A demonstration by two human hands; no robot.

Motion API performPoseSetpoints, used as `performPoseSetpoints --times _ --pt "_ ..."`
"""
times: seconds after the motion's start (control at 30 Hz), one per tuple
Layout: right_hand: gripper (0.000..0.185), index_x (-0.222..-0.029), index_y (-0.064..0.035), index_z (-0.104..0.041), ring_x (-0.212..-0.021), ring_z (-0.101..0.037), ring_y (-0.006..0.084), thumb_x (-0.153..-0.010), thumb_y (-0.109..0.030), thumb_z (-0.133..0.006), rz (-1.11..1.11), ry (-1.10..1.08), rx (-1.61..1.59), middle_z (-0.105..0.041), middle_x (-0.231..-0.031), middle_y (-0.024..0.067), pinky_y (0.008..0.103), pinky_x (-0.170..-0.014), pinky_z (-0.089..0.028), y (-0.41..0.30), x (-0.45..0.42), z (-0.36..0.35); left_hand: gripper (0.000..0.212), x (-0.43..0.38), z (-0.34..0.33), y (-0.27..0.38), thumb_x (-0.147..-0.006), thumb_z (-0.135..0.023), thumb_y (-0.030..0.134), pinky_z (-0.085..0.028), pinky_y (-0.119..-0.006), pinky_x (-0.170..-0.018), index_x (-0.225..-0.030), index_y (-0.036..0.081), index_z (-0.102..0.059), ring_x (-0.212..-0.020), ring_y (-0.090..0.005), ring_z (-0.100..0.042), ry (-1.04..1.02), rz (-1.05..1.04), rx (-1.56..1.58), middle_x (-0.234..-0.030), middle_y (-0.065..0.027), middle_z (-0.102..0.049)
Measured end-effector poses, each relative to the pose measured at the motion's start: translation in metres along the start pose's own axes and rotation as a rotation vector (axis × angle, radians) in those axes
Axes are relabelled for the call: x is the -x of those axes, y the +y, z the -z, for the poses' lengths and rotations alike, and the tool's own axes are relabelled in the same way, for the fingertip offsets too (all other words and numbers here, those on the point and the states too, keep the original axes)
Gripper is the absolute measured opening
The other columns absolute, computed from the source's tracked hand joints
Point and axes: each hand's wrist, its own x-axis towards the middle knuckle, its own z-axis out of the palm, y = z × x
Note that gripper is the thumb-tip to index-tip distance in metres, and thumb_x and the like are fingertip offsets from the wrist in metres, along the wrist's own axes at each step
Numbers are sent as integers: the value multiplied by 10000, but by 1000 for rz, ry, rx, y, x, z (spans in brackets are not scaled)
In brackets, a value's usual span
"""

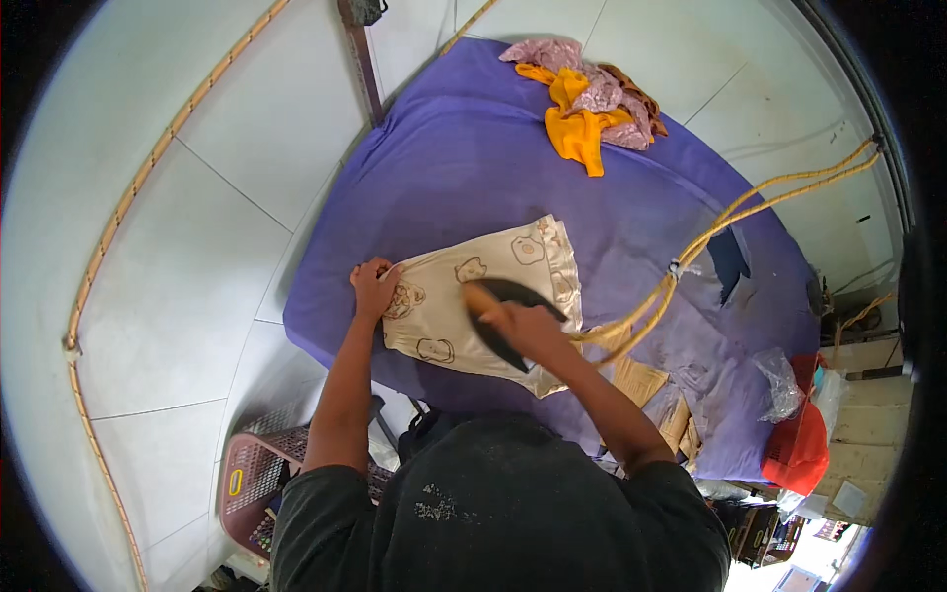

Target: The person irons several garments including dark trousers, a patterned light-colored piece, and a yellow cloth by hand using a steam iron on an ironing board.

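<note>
A cream garment (473, 333) with printed brown cartoon figures and a ruffled right edge lies flat on the purple cloth (444, 170) of an ironing surface. My left hand (376, 288) pinches the garment's narrow end at its upper left corner. On the garment's right half stands a dark clothes iron (510, 292), and my right hand (525, 329) is closed around its tan handle. The hand hides part of the iron, which is slightly blurred. Yellow cords (688, 255) run from near the iron to the upper right.
Crumpled orange (581, 137) and pink (551, 53) cloths lie at the surface's far edge. Torn cover exposes tan layers (640, 381) at the near right. A red bag (799, 451) hangs at the right edge. A pink plastic basket (240, 481) stands at lower left, below the surface.
</note>
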Motion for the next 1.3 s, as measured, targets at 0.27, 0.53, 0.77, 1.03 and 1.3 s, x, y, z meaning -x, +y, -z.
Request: performPoseSetpoints --times 0.27,0.53,0.77,1.03,1.3 --pt "686 -1055 -35 -636 -845 -651 424 -941 -653 -359 166 -74 -159 -673 -842 233 511 -765 -495 -36 -47 -64 243 0 7 2 -808 -732 329 -307 -429 -958 -817 99 -653 -777 -226 -561 -46 10 -36 -739 -30 -596" --pt "581 -952 -8 -646 -768 -643 447 -983 -530 -393 -122 442 -77 -654 -783 259 519 -673 -512 95 -28 -6 229 2 2 9 -812 -726 310 -286 -454 -992 -826 100 -638 -790 -226 -559 -23 -41 4 -766 -29 -593" --pt "628 -1087 -1 -584 -778 -644 453 -933 -596 -456 -95 96 -123 -650 -786 268 513 -704 -506 74 98 -44 221 0 3 1 -813 -720 303 -295 -427 -987 -838 94 -653 -798 -229 -566 -73 -32 -47 -780 -35 -609" --pt "755 -1362 76 -333 -568 -644 226 -950 -531 -512 -737 344 -644 -636 -682 180 341 -521 -508 158 202 -49 317 47 -22 106 -802 -716 174 -405 -403 -935 -1076 49 -616 -1009 -297 -571 -66 -293 118 -1059 -108 -622" --pt "1024 -1479 45 125 -486 -588 192 -943 -544 -519 -738 215 -1038 -630 -660 153 312 -428 -475 205 240 -45 211 167 -112 217 -784 -668 265 -158 -707 -1036 -922 109 -635 -1219 -307 -418 -805 -771 -7 -1026 -65 -528"
